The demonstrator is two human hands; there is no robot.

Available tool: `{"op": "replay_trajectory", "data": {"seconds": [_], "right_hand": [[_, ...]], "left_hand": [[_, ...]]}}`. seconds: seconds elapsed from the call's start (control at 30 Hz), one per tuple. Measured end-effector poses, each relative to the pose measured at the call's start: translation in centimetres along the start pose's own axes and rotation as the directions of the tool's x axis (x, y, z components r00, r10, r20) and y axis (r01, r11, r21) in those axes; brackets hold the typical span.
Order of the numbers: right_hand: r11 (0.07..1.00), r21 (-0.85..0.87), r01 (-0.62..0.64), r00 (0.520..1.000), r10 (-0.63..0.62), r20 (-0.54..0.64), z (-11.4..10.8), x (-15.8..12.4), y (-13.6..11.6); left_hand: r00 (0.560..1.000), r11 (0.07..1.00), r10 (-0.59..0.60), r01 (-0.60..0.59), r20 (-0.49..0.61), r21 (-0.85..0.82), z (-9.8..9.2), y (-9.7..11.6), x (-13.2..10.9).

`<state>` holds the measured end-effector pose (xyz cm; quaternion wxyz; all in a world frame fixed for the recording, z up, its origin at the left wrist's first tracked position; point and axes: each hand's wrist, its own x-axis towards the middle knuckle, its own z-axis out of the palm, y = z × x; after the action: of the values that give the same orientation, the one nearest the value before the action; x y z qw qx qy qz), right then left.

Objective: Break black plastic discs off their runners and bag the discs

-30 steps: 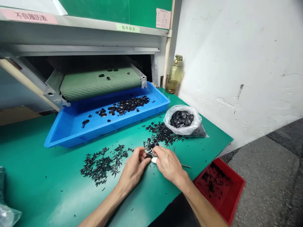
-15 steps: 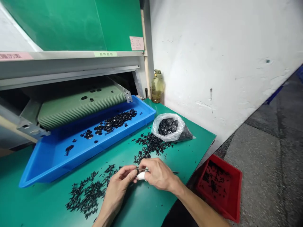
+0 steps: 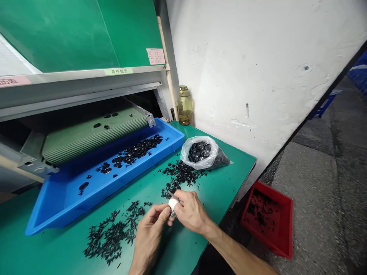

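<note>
My left hand (image 3: 153,227) pinches a small dark part at its fingertips, mostly hidden by the fingers. My right hand (image 3: 192,211) is closed round a thin metal tool (image 3: 173,196), and a white wrap (image 3: 172,203) covers one of its fingers. Both hands meet above the green table (image 3: 172,252). Just beyond them lies a heap of small black pieces (image 3: 183,172), beside a clear plastic bag (image 3: 200,166) full of round black parts (image 3: 200,151). Left of my left hand, black sprue-like scraps (image 3: 107,238) are spread on the table.
A blue tray (image 3: 114,190) with black parts sits under a green conveyor belt (image 3: 94,133) at the left. A yellowish bottle (image 3: 185,107) stands against the white wall (image 3: 258,49). Down at the right is a red bin (image 3: 286,229) with black scraps.
The thin tool has swung in my right hand, its tip now pointing up and left. The hands have shifted slightly against each other, and the camera view has turned a little.
</note>
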<state>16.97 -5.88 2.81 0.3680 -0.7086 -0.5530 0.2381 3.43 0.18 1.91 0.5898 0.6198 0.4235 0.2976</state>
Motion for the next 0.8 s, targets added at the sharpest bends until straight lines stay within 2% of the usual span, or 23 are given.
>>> {"op": "replay_trajectory", "data": {"seconds": [0.13, 0.27, 0.37, 0.5, 0.57, 0.63, 0.7, 0.8], "right_hand": [[0.994, -0.108, 0.022, 1.0, -0.024, -0.014, 0.3, 0.8, 0.4], [0.968, -0.24, 0.073, 0.997, -0.074, 0.004, -0.5, 0.7, 1.4], [0.949, -0.289, 0.128, 0.992, -0.123, 0.036, -1.7, 0.0, 2.1], [0.936, -0.351, 0.024, 0.998, -0.042, -0.042, -3.6, -0.8, 3.5], [0.917, -0.392, -0.081, 0.992, 0.035, -0.123, -4.8, -0.9, 4.7], [0.879, -0.431, -0.206, 0.967, 0.114, -0.228, -6.0, -0.7, 6.3], [0.829, -0.466, -0.31, 0.932, 0.169, -0.319, -6.8, -0.2, 8.0], [0.775, -0.517, -0.363, 0.913, 0.184, -0.364, -7.1, 0.6, 9.7]], "left_hand": [[0.998, 0.998, -0.045, 0.044, -0.038, -0.036, 0.6, -0.1, 0.5], [0.993, 0.987, -0.089, 0.099, -0.082, 0.13, -0.6, -0.5, 0.6], [0.994, 0.974, -0.079, 0.094, -0.079, 0.206, -1.7, -0.3, 0.6], [0.999, 0.96, -0.04, 0.047, -0.031, 0.275, -1.6, 1.4, 1.5], [1.0, 0.943, 0.009, -0.015, 0.02, 0.333, -0.4, 2.7, 2.3], [0.989, 0.915, 0.11, -0.14, 0.099, 0.379, 1.5, 3.9, 3.7], [0.945, 0.861, 0.278, -0.324, 0.171, 0.392, 3.7, 4.8, 5.5], [0.893, 0.804, 0.395, -0.451, 0.218, 0.389, 7.6, 5.6, 9.1]]}}
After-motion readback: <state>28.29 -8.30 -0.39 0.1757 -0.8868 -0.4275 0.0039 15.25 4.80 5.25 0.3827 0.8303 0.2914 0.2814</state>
